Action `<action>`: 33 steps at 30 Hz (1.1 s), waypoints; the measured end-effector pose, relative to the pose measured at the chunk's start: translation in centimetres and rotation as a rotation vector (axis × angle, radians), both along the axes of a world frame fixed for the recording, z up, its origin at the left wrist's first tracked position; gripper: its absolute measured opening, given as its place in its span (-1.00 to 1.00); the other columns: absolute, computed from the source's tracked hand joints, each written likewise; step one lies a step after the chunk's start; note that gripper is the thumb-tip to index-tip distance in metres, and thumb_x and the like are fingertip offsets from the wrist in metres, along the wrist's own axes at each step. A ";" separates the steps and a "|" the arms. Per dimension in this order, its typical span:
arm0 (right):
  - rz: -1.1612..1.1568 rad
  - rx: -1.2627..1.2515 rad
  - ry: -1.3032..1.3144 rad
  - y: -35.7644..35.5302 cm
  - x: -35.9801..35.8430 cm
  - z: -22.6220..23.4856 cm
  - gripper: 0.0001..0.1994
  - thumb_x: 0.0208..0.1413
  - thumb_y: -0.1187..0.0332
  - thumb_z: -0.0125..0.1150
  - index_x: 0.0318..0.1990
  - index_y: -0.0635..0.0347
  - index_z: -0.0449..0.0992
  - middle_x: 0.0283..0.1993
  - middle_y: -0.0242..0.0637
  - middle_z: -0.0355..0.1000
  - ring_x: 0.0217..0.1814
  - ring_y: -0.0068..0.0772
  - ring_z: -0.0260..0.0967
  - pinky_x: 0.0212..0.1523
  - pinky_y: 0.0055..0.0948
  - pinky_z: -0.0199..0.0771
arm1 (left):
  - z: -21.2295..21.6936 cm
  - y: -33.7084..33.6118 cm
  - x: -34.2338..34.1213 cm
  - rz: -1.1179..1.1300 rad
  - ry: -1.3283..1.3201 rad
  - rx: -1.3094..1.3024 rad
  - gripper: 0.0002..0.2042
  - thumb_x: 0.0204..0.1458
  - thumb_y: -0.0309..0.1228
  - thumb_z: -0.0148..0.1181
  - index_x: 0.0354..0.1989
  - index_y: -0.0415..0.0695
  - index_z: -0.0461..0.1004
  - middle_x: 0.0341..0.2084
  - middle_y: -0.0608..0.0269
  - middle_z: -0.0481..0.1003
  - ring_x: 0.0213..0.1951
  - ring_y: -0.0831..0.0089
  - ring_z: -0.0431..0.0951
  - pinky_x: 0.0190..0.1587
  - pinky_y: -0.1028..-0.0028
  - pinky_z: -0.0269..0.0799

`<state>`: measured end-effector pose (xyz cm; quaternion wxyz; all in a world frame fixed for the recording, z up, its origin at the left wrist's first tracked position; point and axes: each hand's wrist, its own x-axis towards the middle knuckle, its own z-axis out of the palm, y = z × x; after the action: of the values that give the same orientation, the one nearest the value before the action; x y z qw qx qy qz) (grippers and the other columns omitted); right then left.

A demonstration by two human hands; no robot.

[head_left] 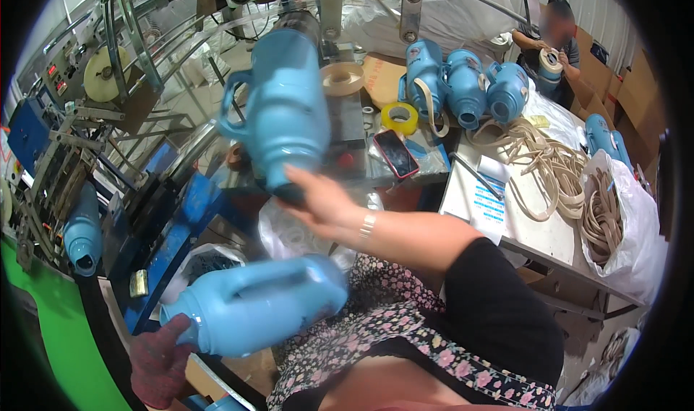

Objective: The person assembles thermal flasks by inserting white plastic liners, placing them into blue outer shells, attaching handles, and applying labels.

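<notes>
My right hand (318, 201) grips the narrow neck end of a light-blue plastic thermos jug shell (285, 107). The shell points neck-down toward me, its handle on the left, and it is smeared by motion. Its far end lies at a dark cylinder on the machine; whether they touch I cannot tell. In a dark red glove, my left hand (163, 360) is closed around the neck of a second blue jug shell (264, 306). That one lies nearly level in front of my body, handle up, its base toward the right.
Machine linkages (79, 114) stand at the left, with another blue shell (83, 234) among them. Several blue jugs (466, 86), yellow tape (400, 118) and a phone (396, 154) sit ahead. Beige straps (542, 169) cover the right table (463, 201). A co-worker (553, 39) handles a jug beyond.
</notes>
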<state>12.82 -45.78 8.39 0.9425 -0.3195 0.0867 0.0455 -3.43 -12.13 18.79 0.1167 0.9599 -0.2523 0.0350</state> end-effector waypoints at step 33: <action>-1.112 -2.050 -0.134 -34.7 -21.9 -5.5 -0.77 0.06 0.30 0.22 -0.15 0.17 0.54 -0.39 -0.18 0.46 -0.35 -0.17 0.42 -0.31 -0.30 0.42 | -4.8 -18.5 4.8 -0.838 -0.030 -0.122 -0.64 -0.38 -0.39 0.36 -0.28 -0.05 0.54 -0.25 0.16 0.49 -0.33 0.15 0.47 -0.23 0.18 0.35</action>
<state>-9.03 -80.47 2.91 0.1362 -0.8506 0.1609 -0.4818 1.33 -30.61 13.95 0.1736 0.7651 -0.6200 0.0134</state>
